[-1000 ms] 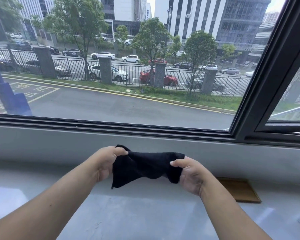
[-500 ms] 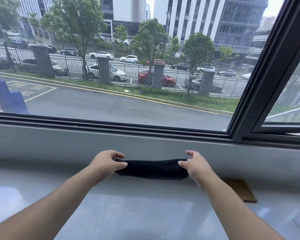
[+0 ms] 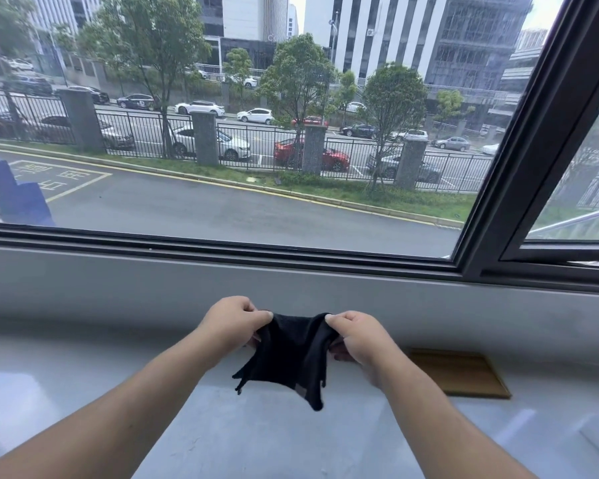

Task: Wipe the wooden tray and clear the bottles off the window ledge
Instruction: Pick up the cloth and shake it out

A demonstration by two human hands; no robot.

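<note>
Both hands were closed on a black cloth [image 3: 293, 354], held up above the window ledge [image 3: 83, 392]: the left hand [image 3: 234, 323] pinched one upper corner between thumb and fingers, and the right hand [image 3: 358, 337] gripped the opposite corner, so the fabric sagged between them and its loose lower corners hung down clear of the surface. The cloth looked thin, soft and very light, with no stiffness of its own; it would likely bunch or slip unless gathered into a pad, so folding it flat under the palm seemed the sensible way to hold it for wiping. The wooden tray [image 3: 464, 375] lay flat on the ledge near its back edge, against the wall under the window, just to the right of the right hand and apart from the cloth. It appeared shallow, rigid and light enough to skid under a wipe, so steadying one rim with the free hand would probably help. No bottles were in view on the visible stretch of ledge.
</note>
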